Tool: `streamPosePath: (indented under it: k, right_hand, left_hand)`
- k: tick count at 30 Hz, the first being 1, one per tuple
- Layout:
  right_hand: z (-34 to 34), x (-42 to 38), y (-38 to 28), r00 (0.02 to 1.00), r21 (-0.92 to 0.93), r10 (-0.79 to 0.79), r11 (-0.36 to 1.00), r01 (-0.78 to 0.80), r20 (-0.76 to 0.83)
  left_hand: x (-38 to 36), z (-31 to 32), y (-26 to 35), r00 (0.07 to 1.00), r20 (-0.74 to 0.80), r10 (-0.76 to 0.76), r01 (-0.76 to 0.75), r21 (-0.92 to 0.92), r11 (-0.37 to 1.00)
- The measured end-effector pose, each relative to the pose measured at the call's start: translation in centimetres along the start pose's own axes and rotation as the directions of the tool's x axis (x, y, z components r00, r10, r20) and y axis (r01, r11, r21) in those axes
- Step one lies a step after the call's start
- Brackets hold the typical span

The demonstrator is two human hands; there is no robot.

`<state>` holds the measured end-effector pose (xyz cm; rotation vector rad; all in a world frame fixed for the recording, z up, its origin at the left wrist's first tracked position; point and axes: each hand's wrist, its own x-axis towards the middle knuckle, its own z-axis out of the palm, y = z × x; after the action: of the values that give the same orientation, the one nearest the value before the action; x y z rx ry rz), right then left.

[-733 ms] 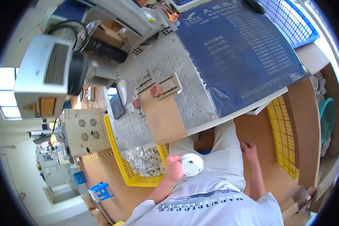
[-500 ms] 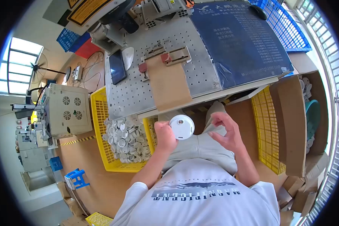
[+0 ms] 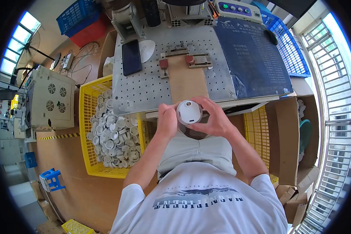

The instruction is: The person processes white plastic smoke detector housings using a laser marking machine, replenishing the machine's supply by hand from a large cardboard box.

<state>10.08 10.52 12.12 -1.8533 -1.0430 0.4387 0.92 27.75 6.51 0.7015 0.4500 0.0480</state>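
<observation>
A round white plastic cover (image 3: 189,113), with a round hole near its top and a small dark slot near its bottom, is held just in front of the work table's edge. My left hand (image 3: 168,120) is closed on its left rim, and the fingertips behind it are hidden. Around the right rim curls my right hand (image 3: 214,119), thumb at the lower edge and fingers at the upper edge. Beyond the cover, a strip of brown cardboard (image 3: 187,80) lies on the perforated metal table (image 3: 144,95), between small clamp blocks with red pads (image 3: 164,64).
Many similar white parts fill a yellow basket (image 3: 89,156) at the left. A phone (image 3: 132,57) lies on the table. A dark blue printed board (image 3: 257,58) carries a mouse (image 3: 271,37) at the right. A cardboard box (image 3: 286,144) stands right of my legs.
My right hand has moved left and taken hold of the white cover, which my left hand held alone before. The head view has shifted, showing more of the machine's button panel.
</observation>
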Motion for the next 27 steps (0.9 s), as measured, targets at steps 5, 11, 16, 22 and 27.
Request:
streamPosePath:
  k: [5, 11, 16, 22, 27]
  right_hand:
    - [0.6, 2.2, 0.9, 0.996, 0.126, 0.084, 0.988, -0.087, 0.023]
    - [1.3, 6.0, 2.3, 0.989, -0.197, -0.047, 0.98, 0.019, -0.137]
    - [0.9, 6.8, 2.9, 0.975, -0.457, -0.149, 0.888, 0.058, -0.166]
    - [1.9, 7.6, 4.0, 0.972, -0.469, -0.171, 0.88, 0.078, -0.16]
    - [1.1, 9.0, 1.7, 0.997, -0.536, -0.07, 0.843, 0.042, -0.033]
  left_hand:
    - [0.5, -0.4, 1.8, 0.89, 0.096, 0.446, -0.412, 0.591, 0.694]
    - [1.7, -2.6, 3.1, 0.642, 0.149, 0.752, -0.513, 0.813, 0.275]
    - [2.7, -5.7, 3.2, 0.656, 0.2, 0.728, -0.445, 0.881, 0.159]
    - [3.0, -5.5, 2.9, 0.593, 0.323, 0.738, -0.461, 0.887, -0.017]
    - [3.1, -5.9, 3.0, 0.589, 0.355, 0.726, -0.492, 0.87, -0.025]
